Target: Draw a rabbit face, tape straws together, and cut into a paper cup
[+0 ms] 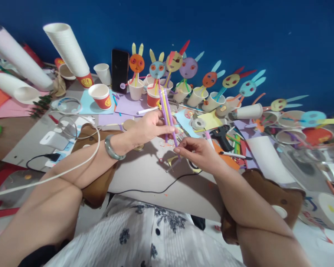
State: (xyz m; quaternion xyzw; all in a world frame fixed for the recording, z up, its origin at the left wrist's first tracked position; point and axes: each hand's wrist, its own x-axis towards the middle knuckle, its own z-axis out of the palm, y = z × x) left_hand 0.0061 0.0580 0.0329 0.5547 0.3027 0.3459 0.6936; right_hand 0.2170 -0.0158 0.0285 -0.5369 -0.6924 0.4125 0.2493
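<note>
My left hand (151, 128) is closed around a small bundle of narrow purple and yellow paper strips (166, 107), held upright above the table. With thumb and fingers pinched, my right hand (196, 150) grips the low end of a purple strip. Behind the bundle stands a row of paper cups bearing round paper rabbit faces, such as an orange face (136, 63), a light blue one (157, 69) and a purple one (188, 68). Scissors and yellow paper scraps (172, 162) lie below my hands, partly hidden.
A black glue gun (222, 137) and a pen (236, 155) lie to the right. A phone (120, 70) leans on the blue wall. At left are a tall cup stack (68, 52), a red-and-white cup (100, 97) and a power strip (62, 148). A black cable (156, 191) crosses the front.
</note>
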